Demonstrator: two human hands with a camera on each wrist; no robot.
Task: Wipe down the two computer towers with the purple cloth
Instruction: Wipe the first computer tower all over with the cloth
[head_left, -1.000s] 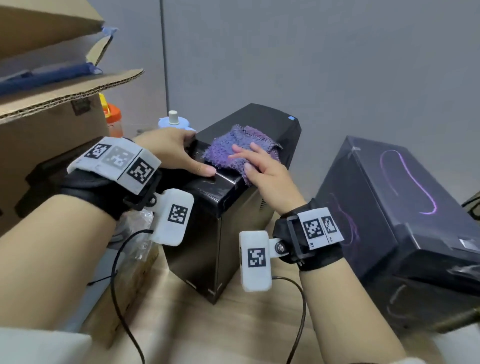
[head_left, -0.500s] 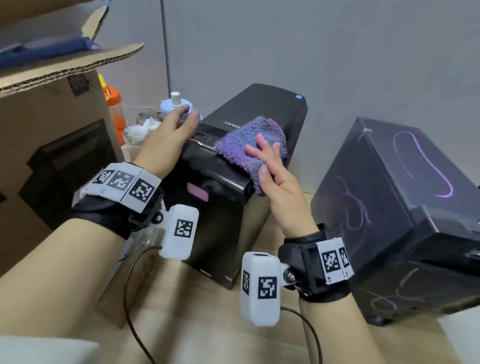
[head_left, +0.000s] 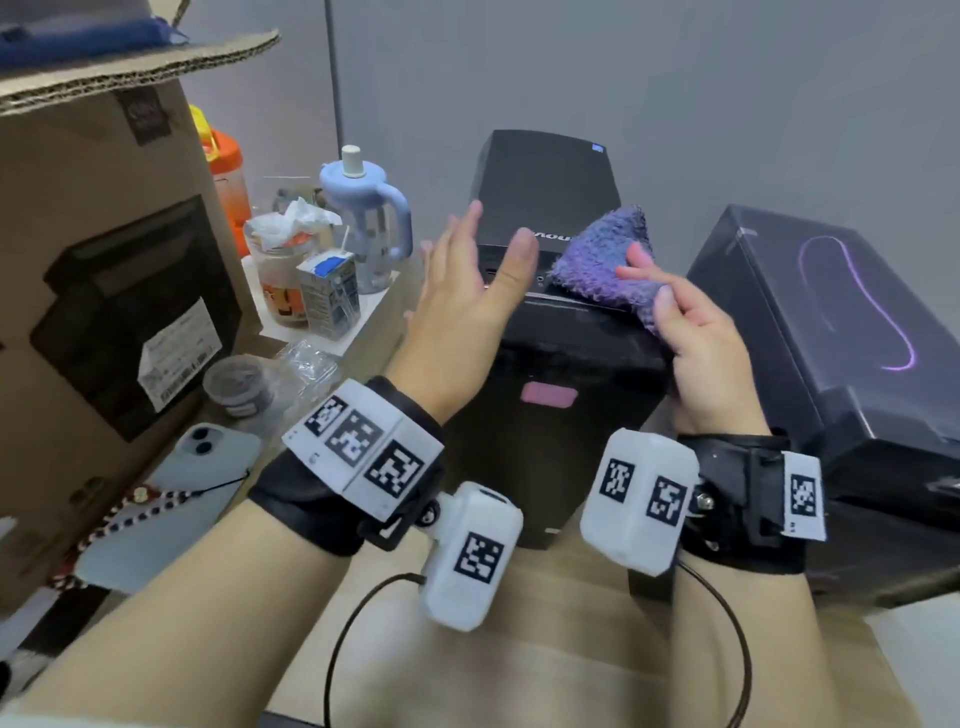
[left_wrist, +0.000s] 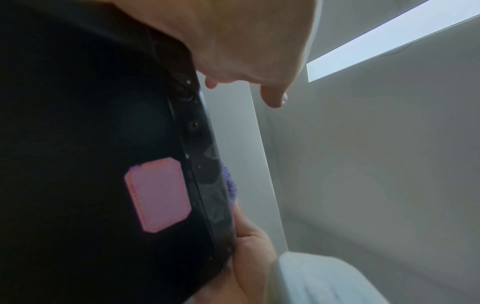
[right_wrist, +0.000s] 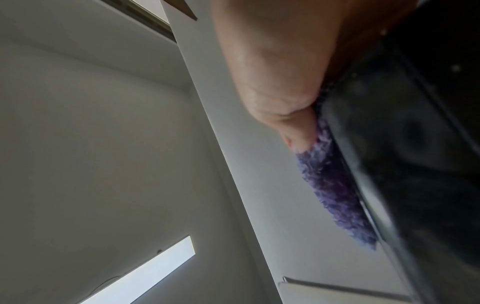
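Observation:
A black computer tower (head_left: 545, 176) stands in the middle of the head view, with a pink sticker (head_left: 549, 393) on its front. The purple cloth (head_left: 597, 254) lies on its top at the right front corner and drapes over the edge. My right hand (head_left: 649, 286) pinches the cloth there between thumb and fingers. In the right wrist view the cloth (right_wrist: 332, 185) hangs against the tower (right_wrist: 415, 144). My left hand (head_left: 496, 234) hovers open just above the tower's left front, fingers straight and holding nothing. The second dark tower (head_left: 831, 322), with purple streaks, lies to the right.
A large cardboard box (head_left: 104, 260) fills the left. Behind it stand an orange bottle (head_left: 223, 171), a blue jug (head_left: 369, 208), a small carton (head_left: 327, 291) and a jar. A phone (head_left: 171, 499) and a round tub (head_left: 236, 384) lie on the wooden table (head_left: 519, 649).
My left hand has lifted off the tower's top and now hangs open above it. My right hand has drawn the cloth to the right front corner. The view has tilted down.

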